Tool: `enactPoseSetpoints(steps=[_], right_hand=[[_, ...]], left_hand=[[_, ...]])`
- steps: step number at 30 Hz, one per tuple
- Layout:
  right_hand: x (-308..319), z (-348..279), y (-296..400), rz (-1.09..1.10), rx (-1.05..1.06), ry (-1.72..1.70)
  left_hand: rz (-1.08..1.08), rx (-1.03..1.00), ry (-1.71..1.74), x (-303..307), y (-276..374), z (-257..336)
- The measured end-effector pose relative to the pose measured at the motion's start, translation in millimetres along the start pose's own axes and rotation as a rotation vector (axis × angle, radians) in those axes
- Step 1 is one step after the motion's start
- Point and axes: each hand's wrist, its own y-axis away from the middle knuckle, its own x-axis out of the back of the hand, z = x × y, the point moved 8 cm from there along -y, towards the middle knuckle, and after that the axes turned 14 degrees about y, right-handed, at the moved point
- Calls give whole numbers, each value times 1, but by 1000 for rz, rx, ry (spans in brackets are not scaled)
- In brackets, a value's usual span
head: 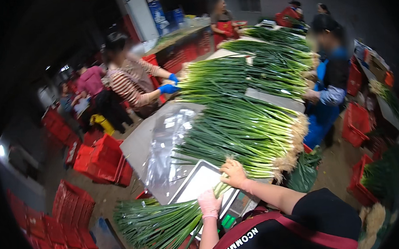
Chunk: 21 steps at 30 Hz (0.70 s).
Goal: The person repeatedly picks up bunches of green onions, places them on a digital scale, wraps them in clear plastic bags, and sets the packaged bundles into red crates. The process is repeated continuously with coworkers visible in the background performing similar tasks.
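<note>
Both hands grip one bundle of green onions (pixel 164 215) across a weighing scale with a white metal tray (pixel 197 179). My left hand (pixel 210 203), in a thin pinkish glove, closes around the stalks. My right hand (pixel 235 173) holds the pale root end, with roots poking out above the fingers. The bundle's dark leaves hang left past the tray over the table edge. Beside the tray, the scale's green display (pixel 228 221) is lit. Just beyond my right hand lies a large pile of green onions (pixel 241 132), roots to the right.
Clear plastic bags (pixel 170 143) lie on the grey table (pixel 135 142). A co-worker's blue gloves (pixel 169 87) touch another onion pile at left; a co-worker's hand (pixel 311 95) is at the right edge. Red crates (pixel 100 161) stand on the floor at left, with a crate of onions (pixel 364 179) at right.
</note>
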Motion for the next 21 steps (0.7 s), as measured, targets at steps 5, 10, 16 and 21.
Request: enactPoseSetpoints(steps=[5, 10, 16, 21], right_hand=[[10, -6, -1, 79, 34, -102], [16, 1, -1, 144, 41, -143], [16, -4, 2, 141, 47, -195], [16, -3, -3, 114, 42, -161]], left_hand=[[35, 11, -50, 4, 7, -2], [11, 4, -10, 6, 3, 7], [2, 6, -53, 10, 8, 7], [36, -17, -55, 12, 4, 7]])
